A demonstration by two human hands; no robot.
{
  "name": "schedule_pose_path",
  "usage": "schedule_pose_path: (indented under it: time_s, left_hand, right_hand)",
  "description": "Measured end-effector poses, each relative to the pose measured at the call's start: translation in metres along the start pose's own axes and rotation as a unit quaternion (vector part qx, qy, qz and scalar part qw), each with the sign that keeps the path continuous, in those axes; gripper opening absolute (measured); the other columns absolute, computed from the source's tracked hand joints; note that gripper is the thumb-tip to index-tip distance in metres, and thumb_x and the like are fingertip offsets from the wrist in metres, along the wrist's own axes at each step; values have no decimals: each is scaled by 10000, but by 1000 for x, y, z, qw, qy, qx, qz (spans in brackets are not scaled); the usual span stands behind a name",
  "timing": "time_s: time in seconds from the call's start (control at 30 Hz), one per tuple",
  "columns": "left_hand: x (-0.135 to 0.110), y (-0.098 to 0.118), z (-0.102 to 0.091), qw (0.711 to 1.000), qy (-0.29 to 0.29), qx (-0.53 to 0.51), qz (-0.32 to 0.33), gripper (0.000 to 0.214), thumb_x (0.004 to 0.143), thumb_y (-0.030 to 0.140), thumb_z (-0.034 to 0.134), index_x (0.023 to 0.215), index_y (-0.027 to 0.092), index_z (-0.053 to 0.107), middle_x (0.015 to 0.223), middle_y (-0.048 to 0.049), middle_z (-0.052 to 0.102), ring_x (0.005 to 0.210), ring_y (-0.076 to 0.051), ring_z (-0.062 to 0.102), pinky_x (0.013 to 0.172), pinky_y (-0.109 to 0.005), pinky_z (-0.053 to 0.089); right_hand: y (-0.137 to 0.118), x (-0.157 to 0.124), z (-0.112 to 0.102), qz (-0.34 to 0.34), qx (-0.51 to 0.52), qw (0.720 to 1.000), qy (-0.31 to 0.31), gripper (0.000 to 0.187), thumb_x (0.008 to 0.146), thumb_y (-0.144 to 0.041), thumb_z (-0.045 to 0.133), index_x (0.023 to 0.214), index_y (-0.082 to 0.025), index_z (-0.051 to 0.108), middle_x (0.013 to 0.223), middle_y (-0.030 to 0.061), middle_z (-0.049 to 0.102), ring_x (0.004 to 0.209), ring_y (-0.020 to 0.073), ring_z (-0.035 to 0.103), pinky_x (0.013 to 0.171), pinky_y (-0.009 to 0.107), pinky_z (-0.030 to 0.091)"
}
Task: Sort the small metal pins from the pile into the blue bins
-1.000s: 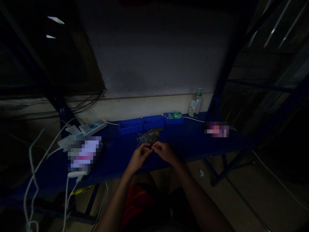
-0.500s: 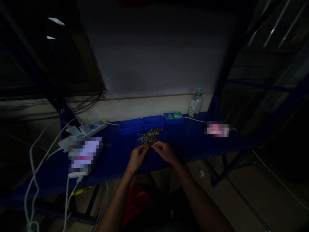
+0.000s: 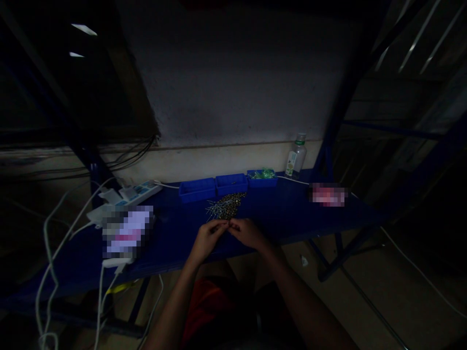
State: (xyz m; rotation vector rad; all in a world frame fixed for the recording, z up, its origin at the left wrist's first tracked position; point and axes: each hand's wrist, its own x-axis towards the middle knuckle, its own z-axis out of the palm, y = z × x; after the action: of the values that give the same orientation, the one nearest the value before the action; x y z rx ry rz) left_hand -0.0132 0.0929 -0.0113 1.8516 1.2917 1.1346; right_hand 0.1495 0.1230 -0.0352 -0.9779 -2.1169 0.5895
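My left hand (image 3: 207, 237) and my right hand (image 3: 249, 233) meet at the fingertips over the front part of the blue table. Both are closed in a pinch. A thin metal pin showed between them a moment ago; now the fingers mostly hide it, and whatever small part my right fingertips hold cannot be made out. Just beyond the fingers lies a pile of small metal parts (image 3: 226, 206), with thin silvery pins sticking out on its left and darker, brassy bits on its right.
Behind the pile stand a left blue bin (image 3: 197, 190), a middle blue bin (image 3: 231, 184) and a right bin (image 3: 261, 183) holding green plastic. A clear bottle (image 3: 296, 158) is at the back. A power strip (image 3: 134, 195) with white cables and a blurred-out object (image 3: 127, 233) lie left.
My hands have come together: the fingertips, slightly apart before with a thin pin spanning the gap, now touch. The pile and bins look the same.
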Motion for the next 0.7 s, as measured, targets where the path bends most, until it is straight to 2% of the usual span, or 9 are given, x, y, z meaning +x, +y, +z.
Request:
schedule_pose_path:
  time_s: [0.13, 0.23, 0.43, 0.7]
  left_hand:
    - [-1, 3, 0, 1000, -6, 11, 4, 292, 777, 384, 536, 922, 178, 685, 906, -58, 681, 838, -202, 600, 750, -284, 444]
    - [0, 3, 0, 1000, 11, 14, -5, 298, 773, 385, 538, 916, 169, 686, 907, -60, 680, 824, -197, 600, 730, -273, 444]
    - [2, -4, -1, 996, 61, 6, -58, 348, 764, 401, 528, 939, 130, 659, 838, -53, 680, 736, -179, 599, 649, -248, 442]
    - [5, -8, 3, 998, 4, 57, -40, 273, 731, 328, 535, 884, 147, 670, 734, -30, 657, 677, -168, 588, 620, -242, 424]
  right_hand:
    - [-1, -1, -1, 0, -4, 1000, -6, 129, 820, -261, 520, 734, -194, 589, 683, -6, 638, 603, 107, 562, 551, 185, 355]
    - [-2, -1, -1, 3, 4, 1000, 0, 126, 825, -254, 510, 746, -197, 590, 687, -9, 636, 607, 108, 563, 556, 187, 360]
    - [0, 0, -1, 34, 41, 997, 53, 143, 844, -274, 472, 850, -195, 591, 711, 0, 630, 638, 115, 573, 598, 199, 391]
    - [6, 2, -1, 54, 104, 990, 81, 162, 838, -296, 462, 888, -188, 573, 701, -4, 616, 645, 118, 578, 605, 207, 406]
